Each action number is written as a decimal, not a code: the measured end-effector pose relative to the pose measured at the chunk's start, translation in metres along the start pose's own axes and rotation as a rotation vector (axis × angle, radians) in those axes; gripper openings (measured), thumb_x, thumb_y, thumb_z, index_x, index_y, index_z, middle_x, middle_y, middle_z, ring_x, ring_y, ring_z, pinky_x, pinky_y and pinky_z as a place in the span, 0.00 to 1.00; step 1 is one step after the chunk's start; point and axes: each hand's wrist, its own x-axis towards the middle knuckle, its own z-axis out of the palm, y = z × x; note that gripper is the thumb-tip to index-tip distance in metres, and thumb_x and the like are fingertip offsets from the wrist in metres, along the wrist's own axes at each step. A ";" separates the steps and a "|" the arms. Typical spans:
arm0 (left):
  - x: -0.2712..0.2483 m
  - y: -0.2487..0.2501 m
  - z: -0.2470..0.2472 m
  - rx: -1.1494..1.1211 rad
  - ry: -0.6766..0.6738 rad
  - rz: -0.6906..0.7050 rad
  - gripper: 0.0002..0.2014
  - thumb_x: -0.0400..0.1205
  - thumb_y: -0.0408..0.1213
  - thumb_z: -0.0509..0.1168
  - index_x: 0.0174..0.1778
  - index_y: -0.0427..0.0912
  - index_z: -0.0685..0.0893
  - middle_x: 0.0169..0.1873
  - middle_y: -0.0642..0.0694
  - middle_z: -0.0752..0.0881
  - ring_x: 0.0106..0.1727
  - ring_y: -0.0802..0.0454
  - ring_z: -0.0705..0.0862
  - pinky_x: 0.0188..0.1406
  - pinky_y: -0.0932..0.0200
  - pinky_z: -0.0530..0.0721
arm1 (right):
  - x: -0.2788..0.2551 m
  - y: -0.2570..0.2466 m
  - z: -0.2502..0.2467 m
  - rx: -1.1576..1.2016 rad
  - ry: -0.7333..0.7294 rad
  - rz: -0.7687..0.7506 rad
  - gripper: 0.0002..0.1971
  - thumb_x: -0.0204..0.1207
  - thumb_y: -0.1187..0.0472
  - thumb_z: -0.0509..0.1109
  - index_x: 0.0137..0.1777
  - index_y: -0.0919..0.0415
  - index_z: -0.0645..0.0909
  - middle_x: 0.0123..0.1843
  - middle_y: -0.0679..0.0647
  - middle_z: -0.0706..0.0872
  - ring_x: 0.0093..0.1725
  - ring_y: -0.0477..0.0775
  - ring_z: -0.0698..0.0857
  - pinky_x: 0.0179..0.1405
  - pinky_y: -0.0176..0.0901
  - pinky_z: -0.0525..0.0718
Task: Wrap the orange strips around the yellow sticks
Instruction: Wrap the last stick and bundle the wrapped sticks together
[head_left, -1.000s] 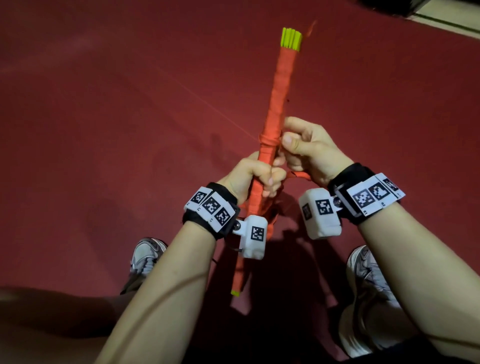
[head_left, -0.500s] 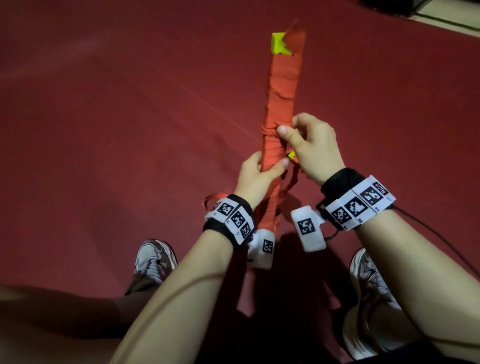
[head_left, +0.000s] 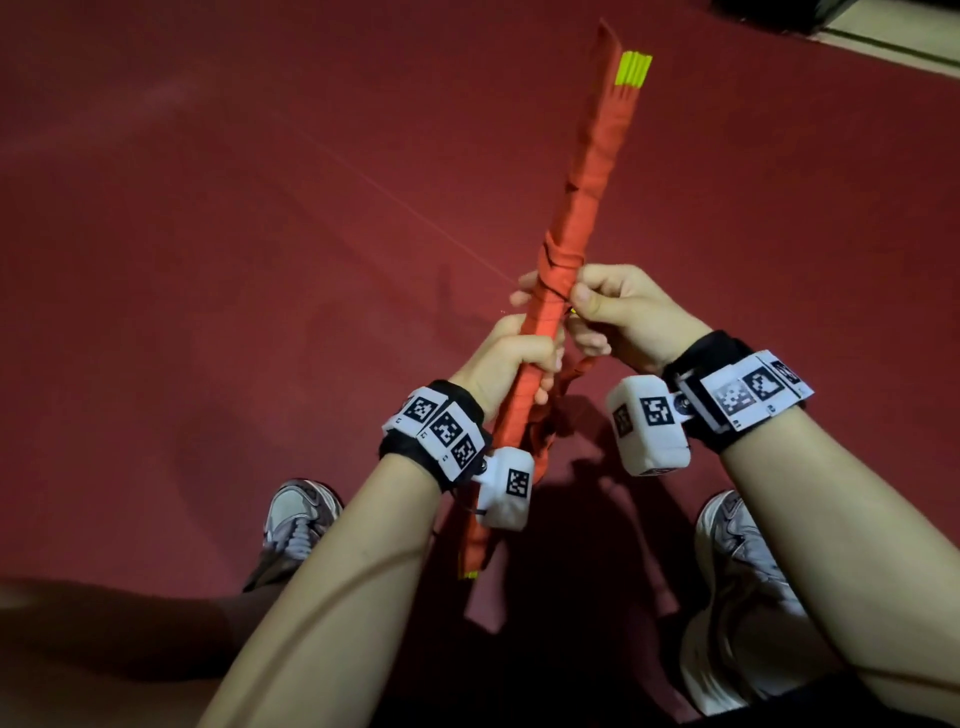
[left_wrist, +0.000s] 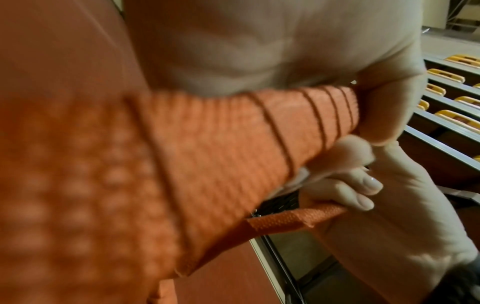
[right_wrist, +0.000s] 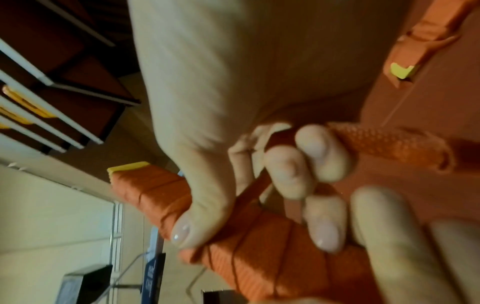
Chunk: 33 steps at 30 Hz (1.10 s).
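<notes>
A bundle of yellow sticks is wound almost end to end in orange strip; yellow tips show at the far end and at the near end. My left hand grips the wrapped bundle below its middle. My right hand holds the bundle just above, thumb pressed on the wrap, fingers pinching the loose orange strip. The strip's free tail hangs down between my wrists.
Dark red floor lies under everything. My two shoes stand on it near the bottom. A pale floor edge shows at the far right corner. Shelving with yellow items appears in the left wrist view.
The bundle has turned in my hands, so its yellow tips show as separate sticks again. My right hand's fingers have curled round it, and my left hand has closed lower on it.
</notes>
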 end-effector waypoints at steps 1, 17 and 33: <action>0.000 0.001 0.001 -0.013 -0.019 -0.003 0.08 0.62 0.29 0.61 0.34 0.41 0.71 0.24 0.49 0.75 0.22 0.52 0.71 0.20 0.61 0.70 | 0.001 0.001 -0.001 -0.009 0.003 -0.006 0.26 0.76 0.49 0.75 0.66 0.67 0.82 0.61 0.77 0.85 0.22 0.42 0.70 0.19 0.34 0.65; 0.004 -0.011 -0.003 0.105 0.349 0.128 0.10 0.71 0.35 0.76 0.37 0.41 0.80 0.21 0.46 0.80 0.22 0.47 0.78 0.26 0.56 0.78 | 0.009 -0.016 0.003 -0.410 0.239 -0.178 0.10 0.79 0.67 0.76 0.57 0.71 0.87 0.39 0.42 0.90 0.33 0.35 0.82 0.35 0.28 0.76; -0.003 0.007 0.008 -0.212 -0.129 -0.090 0.16 0.60 0.35 0.68 0.41 0.42 0.73 0.27 0.44 0.73 0.24 0.50 0.73 0.27 0.59 0.75 | 0.008 -0.002 0.001 -0.071 0.198 0.018 0.10 0.83 0.55 0.71 0.49 0.61 0.90 0.35 0.69 0.71 0.20 0.45 0.58 0.17 0.33 0.59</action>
